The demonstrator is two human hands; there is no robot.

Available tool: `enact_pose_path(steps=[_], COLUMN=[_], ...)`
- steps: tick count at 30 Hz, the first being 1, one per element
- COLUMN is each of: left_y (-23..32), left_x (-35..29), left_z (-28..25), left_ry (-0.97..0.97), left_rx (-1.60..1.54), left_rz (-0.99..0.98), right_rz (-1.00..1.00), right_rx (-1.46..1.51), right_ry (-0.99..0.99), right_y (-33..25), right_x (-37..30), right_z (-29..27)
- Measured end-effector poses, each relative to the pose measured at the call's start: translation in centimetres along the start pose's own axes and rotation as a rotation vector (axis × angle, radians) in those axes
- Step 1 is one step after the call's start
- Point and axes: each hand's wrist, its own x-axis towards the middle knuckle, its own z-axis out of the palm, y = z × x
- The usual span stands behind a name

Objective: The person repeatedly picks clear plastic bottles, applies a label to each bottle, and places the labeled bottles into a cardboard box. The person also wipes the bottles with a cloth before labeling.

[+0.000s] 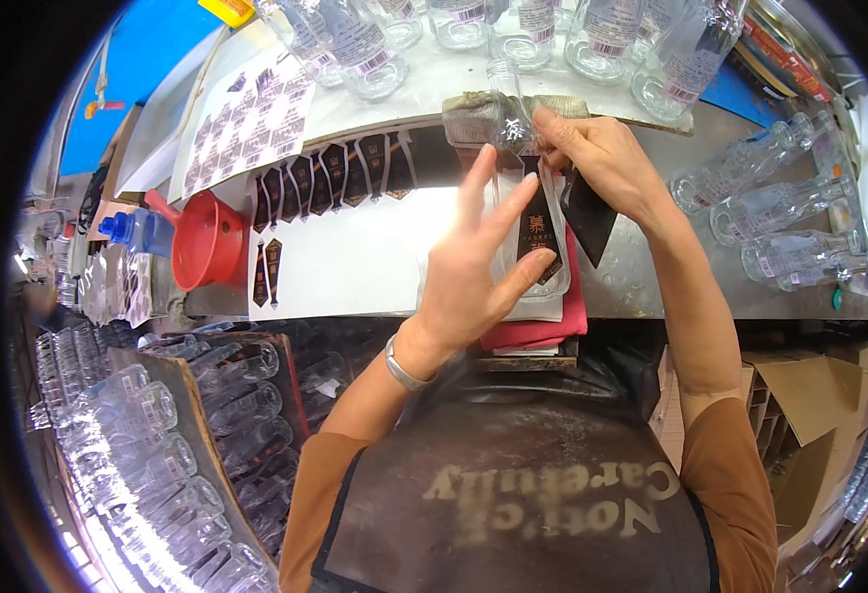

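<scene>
Bottle (555,203) lies neck-away over a pink cloth (576,318) on the worktop (634,287) (cushioning, I'd guess), its black label (536,223) facing up; my left hand (466,265) is spread open above, my right hand (612,163) curled near the neck (513,127), grip unclear.

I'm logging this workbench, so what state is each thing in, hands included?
Clear glass bottle: lying down, neck toward the far side
Black label with gold print: on the bottle
Bare left hand: fingers spread
Bare right hand: fingers bent, grip unclear
Black tie-shaped labels: laid out near the white sheet's edges
Clear glass far bottles: upright
Brown cardboard box: flap open
</scene>
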Motion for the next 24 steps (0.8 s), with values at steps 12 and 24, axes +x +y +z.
enact_pose_path(steps=[12, 24], left_y=[-1.1, -1.0], left_x=[1.0, 1.5], left_z=[0.2, 0.0], left_ry=[0.052, -0.013], left_rx=[0.019, -0.136], left_rz=[-0.018, -0.172], right_rz=[0.020, -0.059], right_rx=[-0.112, 0.128], right_ry=[0.074, 0.050], right_y=[-0.6, 1.0], right_x=[-0.3, -1.9], right_z=[1.2, 1.1])
